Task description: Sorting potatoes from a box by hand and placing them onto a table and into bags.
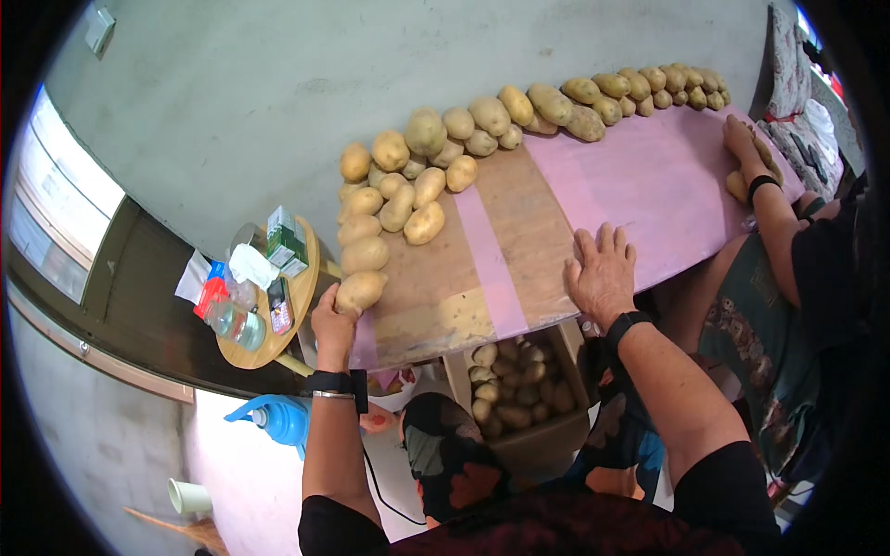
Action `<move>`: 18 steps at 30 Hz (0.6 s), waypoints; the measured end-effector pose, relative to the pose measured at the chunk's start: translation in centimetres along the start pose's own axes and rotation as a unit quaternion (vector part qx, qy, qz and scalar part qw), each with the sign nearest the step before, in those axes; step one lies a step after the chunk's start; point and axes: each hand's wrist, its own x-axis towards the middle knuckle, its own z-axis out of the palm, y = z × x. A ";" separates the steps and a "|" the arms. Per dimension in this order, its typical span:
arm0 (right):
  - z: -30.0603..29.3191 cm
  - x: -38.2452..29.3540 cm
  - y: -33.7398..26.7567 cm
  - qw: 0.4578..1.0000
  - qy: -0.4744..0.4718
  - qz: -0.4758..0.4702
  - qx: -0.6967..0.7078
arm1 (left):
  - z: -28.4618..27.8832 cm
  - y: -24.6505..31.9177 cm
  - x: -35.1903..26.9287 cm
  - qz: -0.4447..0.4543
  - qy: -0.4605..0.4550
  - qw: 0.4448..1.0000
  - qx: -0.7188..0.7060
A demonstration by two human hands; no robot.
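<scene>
My left hand holds a potato at the table's left edge, the nearest one of a line of potatoes running up that side. My right hand lies palm down with fingers spread on the covered tabletop, around the border of its brown and pink parts, and has nothing in it. Piled potatoes run along the wall at the back of the table. Below the near edge, between my knees, a cardboard box holds many more potatoes.
At the right, another person's hand is beside a few potatoes. To the left, a small round wooden table carries a glass jar, a phone and a green box. A blue jug stands lower left.
</scene>
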 end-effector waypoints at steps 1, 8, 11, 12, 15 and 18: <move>0.1 0.0 0.1 1.000 0.005 0.001 -0.005 | 0.2 0.1 0.0 -0.012 0.003 1.000 -0.018; 0.9 -0.1 -0.1 0.998 0.065 -0.020 -0.001 | -0.7 -0.5 -1.2 -0.046 0.027 0.978 -0.199; 0.2 0.0 0.8 0.996 0.081 -0.024 0.008 | -0.9 2.2 -1.8 0.035 0.062 0.996 0.055; 0.5 0.1 0.9 0.995 0.093 -0.036 0.014 | -0.8 2.3 -2.5 0.063 0.077 0.995 0.025; 1.4 0.2 0.8 0.995 0.088 -0.043 0.007 | -0.3 6.2 -5.8 0.086 0.095 0.991 -0.024; 1.3 0.1 0.9 0.999 0.043 -0.022 -0.007 | 0.5 11.0 -10.0 0.048 -0.064 0.984 -0.156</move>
